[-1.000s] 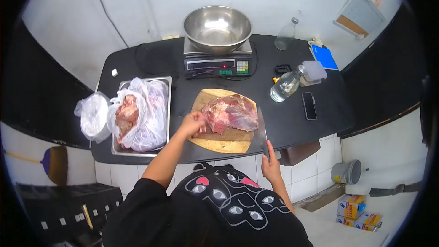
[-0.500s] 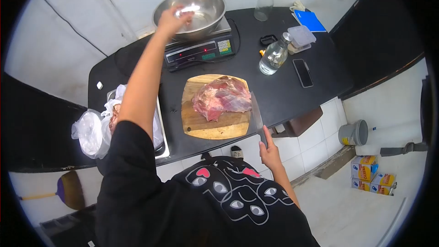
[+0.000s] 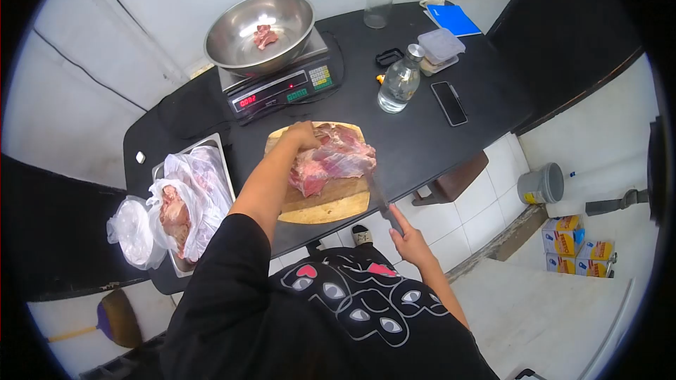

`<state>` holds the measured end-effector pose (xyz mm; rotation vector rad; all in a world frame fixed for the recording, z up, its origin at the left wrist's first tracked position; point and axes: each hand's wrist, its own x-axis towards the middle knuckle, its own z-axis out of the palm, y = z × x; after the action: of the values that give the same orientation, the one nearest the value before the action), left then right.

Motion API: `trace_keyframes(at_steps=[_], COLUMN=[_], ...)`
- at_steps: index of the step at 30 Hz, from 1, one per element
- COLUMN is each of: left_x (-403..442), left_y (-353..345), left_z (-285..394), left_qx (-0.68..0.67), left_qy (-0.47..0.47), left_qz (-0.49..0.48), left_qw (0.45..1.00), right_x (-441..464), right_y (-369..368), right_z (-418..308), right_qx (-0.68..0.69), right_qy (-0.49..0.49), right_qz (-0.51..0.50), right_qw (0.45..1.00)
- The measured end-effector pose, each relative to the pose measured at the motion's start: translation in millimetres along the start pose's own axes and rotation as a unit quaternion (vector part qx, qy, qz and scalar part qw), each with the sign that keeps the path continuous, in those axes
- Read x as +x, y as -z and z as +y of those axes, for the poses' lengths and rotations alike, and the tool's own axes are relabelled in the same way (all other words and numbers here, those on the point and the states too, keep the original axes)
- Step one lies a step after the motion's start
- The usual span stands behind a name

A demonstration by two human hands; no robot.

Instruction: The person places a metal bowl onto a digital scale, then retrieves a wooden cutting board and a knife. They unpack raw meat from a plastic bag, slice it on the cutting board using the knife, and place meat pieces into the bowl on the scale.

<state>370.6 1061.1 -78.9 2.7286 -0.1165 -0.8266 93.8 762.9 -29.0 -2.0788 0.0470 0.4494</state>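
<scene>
A large piece of raw meat (image 3: 336,160) lies on the wooden board (image 3: 325,212). My left hand (image 3: 303,136) rests on the meat's upper left edge, its fingers curled over the meat and partly hidden. In my right hand (image 3: 408,234) is the handle of a knife (image 3: 378,192), whose blade points up and left at the meat's right edge. A small piece of meat (image 3: 265,37) lies inside the metal bowl (image 3: 232,49), which stands on the scale (image 3: 277,91) with its red display lit.
At the left, a metal tray (image 3: 224,162) holds plastic bags (image 3: 201,190) of meat, beside a white plastic bundle (image 3: 136,232). A water bottle (image 3: 400,87), phone (image 3: 449,103), lidded containers (image 3: 441,46), glass bottle (image 3: 379,5) and blue notebook (image 3: 454,20) stand or lie rightward.
My left hand has gone from the meat to the bowl and back to the meat. A small meat piece now shows in the bowl. My right hand still holds the knife.
</scene>
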Motion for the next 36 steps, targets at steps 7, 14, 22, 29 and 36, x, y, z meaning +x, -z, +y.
trace_keyframes(at_steps=[7, 14, 22, 29, 36], left_x=[-1.2, -58.1, -128.9, -162.0, -131.0], left_y=[-2.3, 26.6, 50.7, -6.5, -126.0], left_z=[2.4, 33.0, 55.8, 61.1, 11.1], left_qx=[-0.012, -0.100, -0.534, -0.785, -0.720], left_qy=[-0.114, -0.113, -0.173, -0.179, 0.066], left_qz=[0.038, 0.096, 0.262, 0.310, 0.134], left_qw=[0.993, 0.984, 0.785, 0.505, 0.677], right_x=[-7.3, 17.4, 45.4, 51.8, 44.8], right_y=[14.9, 13.4, 21.5, 40.7, 53.0], right_z=[7.3, 14.0, 4.2, 17.4, -8.0], right_qx=[-0.031, -0.131, -0.202, -0.052, -0.090], right_qy=[-0.045, -0.059, -0.018, -0.004, 0.093], right_qz=[-0.079, -0.099, -0.104, 0.001, 0.002], right_qw=[0.995, 0.985, 0.974, 0.999, 0.992])
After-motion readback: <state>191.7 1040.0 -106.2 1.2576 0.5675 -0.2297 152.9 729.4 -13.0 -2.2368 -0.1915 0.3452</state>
